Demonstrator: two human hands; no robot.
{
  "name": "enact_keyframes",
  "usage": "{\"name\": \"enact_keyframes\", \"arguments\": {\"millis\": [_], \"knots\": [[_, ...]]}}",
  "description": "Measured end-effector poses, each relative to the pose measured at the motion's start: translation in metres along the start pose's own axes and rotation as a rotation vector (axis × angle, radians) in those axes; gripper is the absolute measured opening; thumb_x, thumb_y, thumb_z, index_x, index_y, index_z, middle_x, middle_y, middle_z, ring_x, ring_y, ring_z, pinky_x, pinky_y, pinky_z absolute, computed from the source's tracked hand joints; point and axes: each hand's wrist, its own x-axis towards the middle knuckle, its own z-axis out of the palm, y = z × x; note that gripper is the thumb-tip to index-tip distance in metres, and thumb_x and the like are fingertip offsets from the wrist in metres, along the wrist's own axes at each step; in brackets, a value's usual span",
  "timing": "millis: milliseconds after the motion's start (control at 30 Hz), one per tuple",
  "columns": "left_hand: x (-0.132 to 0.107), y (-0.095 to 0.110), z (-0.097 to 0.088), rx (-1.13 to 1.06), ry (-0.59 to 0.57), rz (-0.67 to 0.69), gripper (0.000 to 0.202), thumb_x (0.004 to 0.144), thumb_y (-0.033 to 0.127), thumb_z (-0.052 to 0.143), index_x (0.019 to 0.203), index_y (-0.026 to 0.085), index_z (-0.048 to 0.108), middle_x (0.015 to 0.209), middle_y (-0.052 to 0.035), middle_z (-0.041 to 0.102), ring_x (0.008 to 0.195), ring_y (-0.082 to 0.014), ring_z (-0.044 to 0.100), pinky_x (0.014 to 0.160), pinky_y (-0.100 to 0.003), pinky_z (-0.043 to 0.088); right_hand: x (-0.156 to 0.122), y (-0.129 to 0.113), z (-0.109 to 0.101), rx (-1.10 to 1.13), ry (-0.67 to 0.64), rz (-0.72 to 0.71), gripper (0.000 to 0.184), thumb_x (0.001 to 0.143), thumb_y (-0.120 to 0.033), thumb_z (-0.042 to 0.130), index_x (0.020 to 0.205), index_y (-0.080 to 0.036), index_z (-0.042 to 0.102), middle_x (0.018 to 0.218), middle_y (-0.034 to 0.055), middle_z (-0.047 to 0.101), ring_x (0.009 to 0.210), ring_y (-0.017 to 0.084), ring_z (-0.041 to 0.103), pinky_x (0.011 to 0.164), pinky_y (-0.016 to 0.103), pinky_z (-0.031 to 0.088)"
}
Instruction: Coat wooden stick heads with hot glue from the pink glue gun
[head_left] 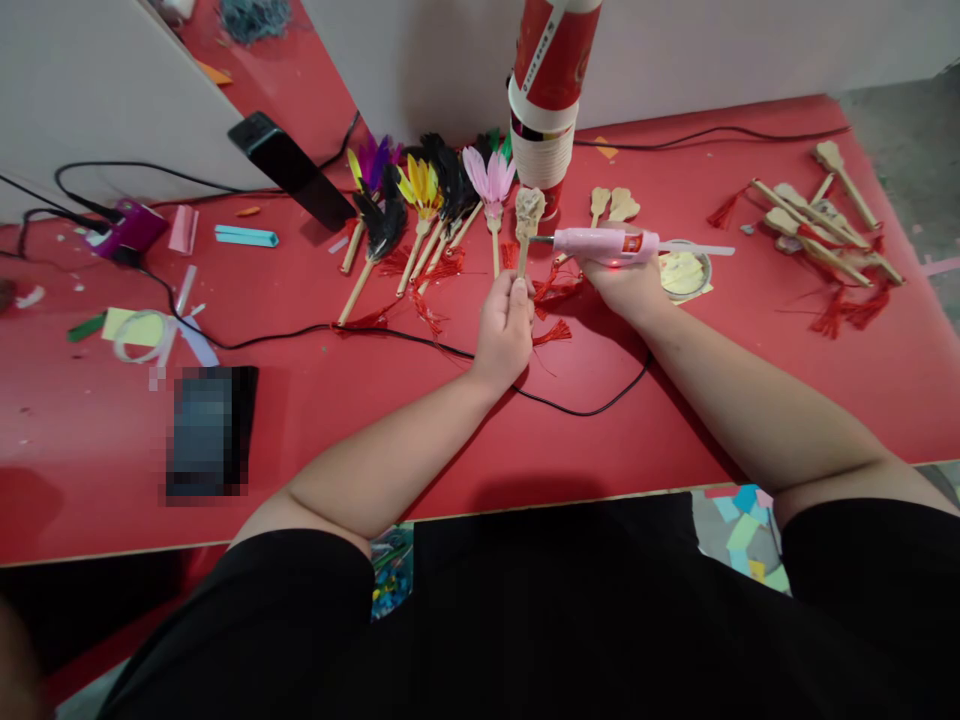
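Note:
My left hand (507, 328) grips the lower part of a wooden stick with a flat carved head (529, 212), held upright. A pink glue gun (606, 244) is in my right hand (628, 287), its nozzle pointing left, close to the stick just under the head. Whether the nozzle touches the wood I cannot tell. A clear glue stick (709, 250) juts from the gun's back end, and a small red light glows on its body. Left of my left hand lie several feathered sticks with red tassels, among them a pink one (491, 182) and a yellow one (421, 190).
Stacked paper cups (541, 160) stand at the back. Several tasselled wooden sticks (821, 225) lie right. A round dish (684, 272) sits beside my right forearm. A black cable (300, 332) crosses the red table (390, 430). Left are a phone-like dark device (206, 430) and a purple power socket (131, 230).

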Motion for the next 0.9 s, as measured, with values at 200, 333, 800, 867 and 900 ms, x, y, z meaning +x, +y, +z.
{"name": "enact_keyframes", "arguments": {"millis": [200, 333, 800, 867, 900], "knots": [[-0.0006, 0.0007, 0.0012, 0.010, -0.006, -0.018, 0.068, 0.112, 0.095, 0.056, 0.102, 0.028, 0.054, 0.067, 0.0098, 0.031, 0.052, -0.0109, 0.025, 0.049, -0.028, 0.024, 0.0041, 0.0063, 0.0035, 0.022, 0.022, 0.030, 0.043, 0.085, -0.053, 0.096, 0.090, -0.032, 0.060, 0.085, -0.0007, 0.066, 0.097, 0.030, 0.074, 0.099, 0.055, 0.073], [-0.0006, 0.0022, 0.0022, 0.014, -0.005, -0.024, 0.069, 0.111, 0.096, 0.055, 0.101, 0.029, 0.052, 0.066, 0.0099, 0.031, 0.052, -0.0111, 0.025, 0.048, -0.028, 0.024, 0.0050, 0.0043, 0.0013, 0.010, -0.005, 0.029, 0.048, 0.086, -0.060, 0.097, 0.087, -0.033, 0.057, 0.080, -0.0006, 0.063, 0.088, 0.028, 0.069, 0.091, 0.051, 0.073], [-0.0004, 0.0000, 0.0006, 0.002, -0.018, -0.010, 0.069, 0.111, 0.096, 0.059, 0.099, 0.028, 0.053, 0.066, 0.0100, 0.029, 0.052, -0.0109, 0.026, 0.048, -0.029, 0.025, 0.0074, -0.0026, -0.0026, 0.009, -0.018, 0.026, 0.042, 0.088, -0.051, 0.096, 0.087, -0.032, 0.058, 0.081, 0.0009, 0.066, 0.089, 0.029, 0.072, 0.093, 0.049, 0.071], [-0.0006, -0.0005, 0.0007, 0.001, -0.021, 0.003, 0.067, 0.112, 0.094, 0.059, 0.099, 0.028, 0.053, 0.066, 0.0101, 0.030, 0.052, -0.0109, 0.025, 0.049, -0.029, 0.024, 0.0074, -0.0023, -0.0028, 0.011, -0.018, 0.024, 0.042, 0.089, -0.051, 0.096, 0.088, -0.032, 0.058, 0.082, 0.0004, 0.065, 0.089, 0.028, 0.071, 0.093, 0.049, 0.070], [-0.0008, -0.0002, 0.0009, 0.001, -0.021, 0.006, 0.067, 0.112, 0.093, 0.059, 0.099, 0.028, 0.053, 0.066, 0.0102, 0.030, 0.052, -0.0108, 0.025, 0.049, -0.029, 0.024, 0.0074, -0.0022, -0.0029, 0.012, -0.017, 0.022, 0.043, 0.089, -0.051, 0.096, 0.088, -0.032, 0.058, 0.081, 0.0002, 0.064, 0.089, 0.028, 0.071, 0.093, 0.048, 0.070]]}}
